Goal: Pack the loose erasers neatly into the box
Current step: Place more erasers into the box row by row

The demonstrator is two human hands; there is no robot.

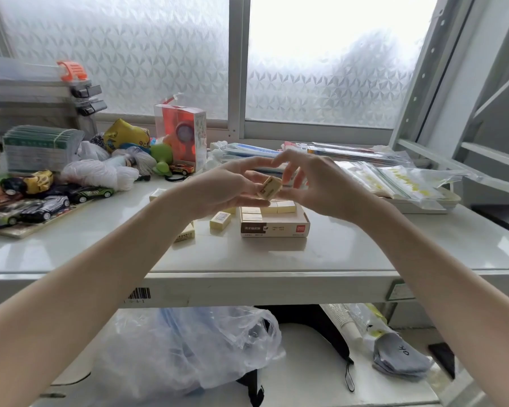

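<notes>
A pale yellow eraser [269, 188] is held in the air above the box, between my two hands. My left hand [227, 188] cups it from the left and below with curled fingers. My right hand [315, 186] pinches its right side, fingers bent over the top. Below stands the open cardboard eraser box [276, 224], with several yellow erasers [278, 207] lying in rows inside. Loose erasers lie on the white table left of the box: one [220, 220] close beside it, another [185, 232] partly hidden under my left forearm, a third [157, 194] farther back.
Toy cars [41, 207] and a heap of toys and yarn crowd the table's left. A red-and-clear package [180, 133] stands behind. Plastic sleeves and zip bags [394, 177] lie at the right. The table's front edge [247, 284] runs below; bags lie underneath.
</notes>
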